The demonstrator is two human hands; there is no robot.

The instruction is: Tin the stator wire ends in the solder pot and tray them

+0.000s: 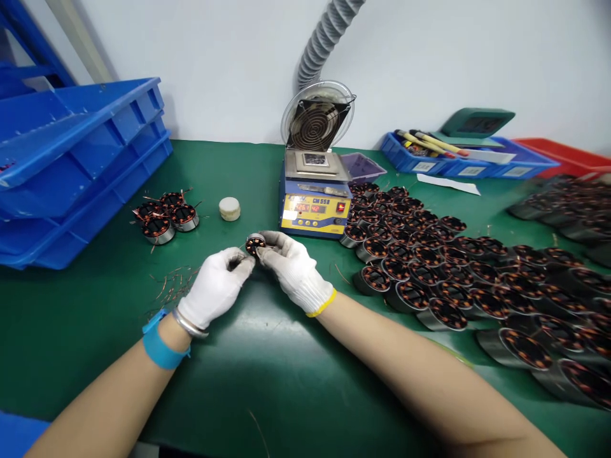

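Between my hands, a small round motor stator (pixel 256 243) with copper windings is held above the green mat. My right hand (pixel 289 261), in a white glove with a yellow cuff, grips it by its rim and side. My left hand (pixel 217 283), also gloved in white, has its thumb and index finger pinched together at the stator's left edge; whatever lies between those fingertips is too small to make out. Loose copper wire clippings (pixel 174 286) lie left of my left hand. Beyond the hands stands a yellow and blue solder pot (pixel 312 210) with a lit display.
Several stators (pixel 160 229) cluster at the left, near a round white block (pixel 230 208). Rows of stators (pixel 424 254) cover the right side. Blue crates (pixel 109 140) stand at the left, small blue bins (pixel 420 163) at the back right. A grey hose (pixel 329 38) hangs behind the pot.
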